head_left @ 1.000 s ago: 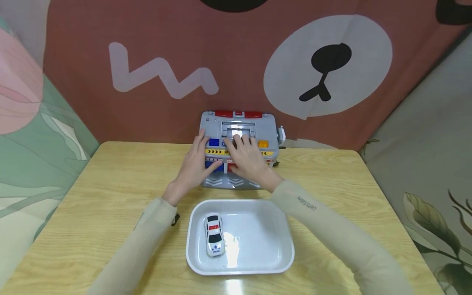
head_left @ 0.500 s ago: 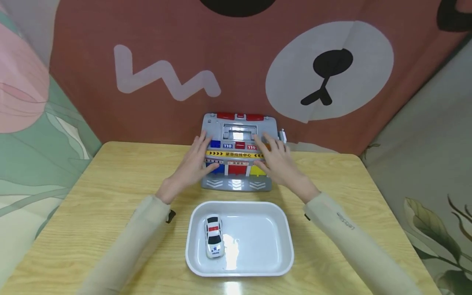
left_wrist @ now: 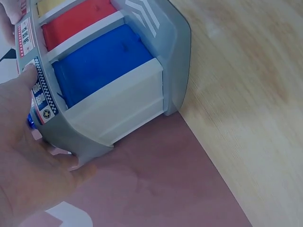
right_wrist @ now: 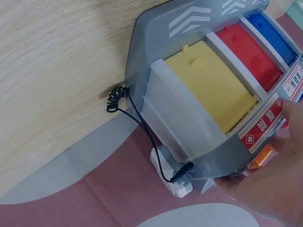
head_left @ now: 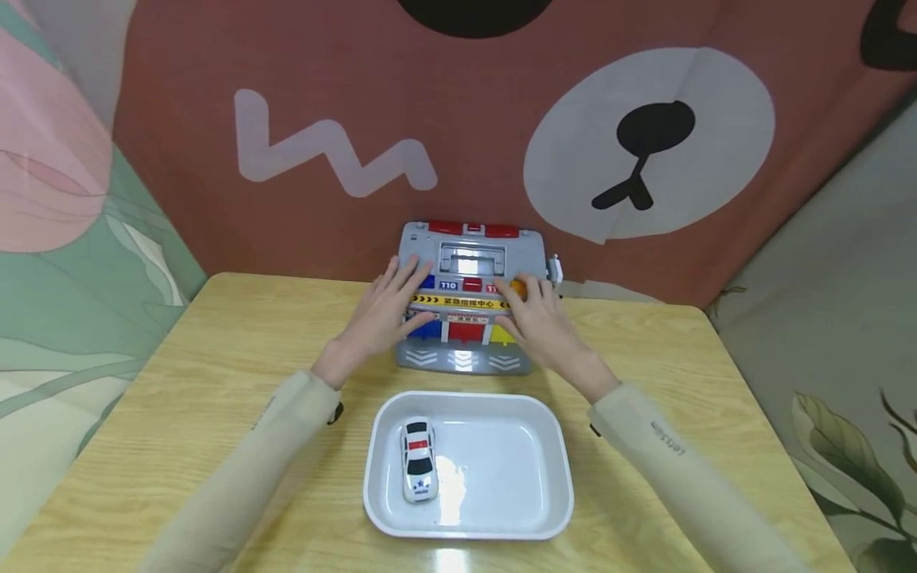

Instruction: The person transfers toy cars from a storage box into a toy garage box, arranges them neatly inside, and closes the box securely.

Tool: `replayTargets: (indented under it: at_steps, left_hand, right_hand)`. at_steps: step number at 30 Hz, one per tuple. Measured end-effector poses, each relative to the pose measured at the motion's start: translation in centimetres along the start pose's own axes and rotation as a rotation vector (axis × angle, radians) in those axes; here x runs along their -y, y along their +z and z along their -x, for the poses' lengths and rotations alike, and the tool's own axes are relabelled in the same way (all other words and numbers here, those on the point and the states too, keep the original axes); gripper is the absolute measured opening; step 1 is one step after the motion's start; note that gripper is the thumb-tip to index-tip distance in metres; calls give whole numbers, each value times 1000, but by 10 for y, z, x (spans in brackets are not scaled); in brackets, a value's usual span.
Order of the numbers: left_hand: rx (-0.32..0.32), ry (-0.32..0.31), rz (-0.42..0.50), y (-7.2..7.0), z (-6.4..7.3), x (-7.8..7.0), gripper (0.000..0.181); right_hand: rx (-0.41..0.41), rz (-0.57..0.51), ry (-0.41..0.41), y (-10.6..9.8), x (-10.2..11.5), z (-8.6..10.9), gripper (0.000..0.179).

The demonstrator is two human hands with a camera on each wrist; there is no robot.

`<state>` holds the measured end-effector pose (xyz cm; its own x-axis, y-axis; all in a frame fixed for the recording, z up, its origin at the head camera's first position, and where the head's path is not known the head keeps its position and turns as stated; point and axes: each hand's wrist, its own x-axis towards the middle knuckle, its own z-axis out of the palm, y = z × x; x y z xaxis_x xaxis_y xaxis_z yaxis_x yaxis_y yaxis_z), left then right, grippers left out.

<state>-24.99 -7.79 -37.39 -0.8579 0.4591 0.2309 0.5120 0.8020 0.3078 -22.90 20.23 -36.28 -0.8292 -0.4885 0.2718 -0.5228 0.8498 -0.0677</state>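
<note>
Head view: your scene is fairly bright and even; the reflections suggest light from above. You have white glare on the tray [head_left: 501,477], on the tabletop [head_left: 215,358] just below it, and on the toy station [head_left: 469,302] at its ramp [head_left: 462,362]. Soft shadows lie beside your sleeves [head_left: 251,469]. Wide-angle stretch shows toward the frame edges. Your wrist views run dimmer and cooler, slightly hazy, your left hand [left_wrist: 28,156] and right hand [right_wrist: 274,170] soft in detail.
</note>
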Motion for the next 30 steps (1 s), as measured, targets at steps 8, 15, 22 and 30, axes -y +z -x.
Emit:
replayTargets:
  at_steps: [8,15,22,30]
  left_hand:
    - [1,-12,14,0,0,-1,80]
    - [3,-11,-42,2,-2,-1,80]
    - [-14,1,-107,3,-3,-1,79]
    - [-17,2,-123,5,-1,0,79]
  right_hand:
    - [-47,-15,-16,6,-5,1,60]
    - [-39,-9,-2,8,-8,1,60]
    - [-28,-33,36,9,-7,2,60]
    - [-26,-41,64,11,-4,2,60]
